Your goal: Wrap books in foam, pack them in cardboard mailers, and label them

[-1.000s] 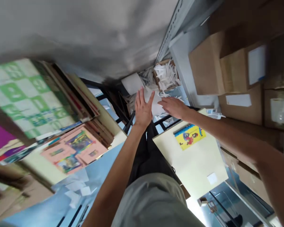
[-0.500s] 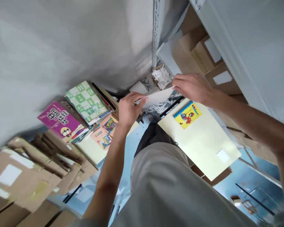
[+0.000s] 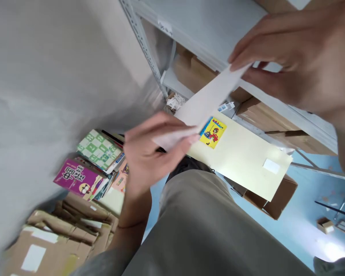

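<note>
Between both hands stretches a strip of white paper [image 3: 205, 97], slanting up to the right. My left hand [image 3: 153, 147] pinches its lower end between thumb and fingers, and a short piece of the paper shows across the fingers. My right hand [image 3: 287, 57] is closed on the upper end with thumb and fingertips. Below the paper is a pale yellow board [image 3: 244, 157], on which a small yellow picture book [image 3: 213, 132] and a white slip [image 3: 271, 166] lie.
At the left, a purple book [image 3: 77, 178] and a green checked book [image 3: 100, 149] lie on stacks, near flattened cardboard boxes [image 3: 57, 234]. Metal shelving [image 3: 207, 23] with cartons stands at the right. An open carton [image 3: 281, 195] sits beneath the board. White paper scraps [image 3: 176, 102] lie near the shelf post.
Both hands have lifted the paper up towards the camera, the right hand rising most. The paper now shows broader and more tilted. The view has turned to the right.
</note>
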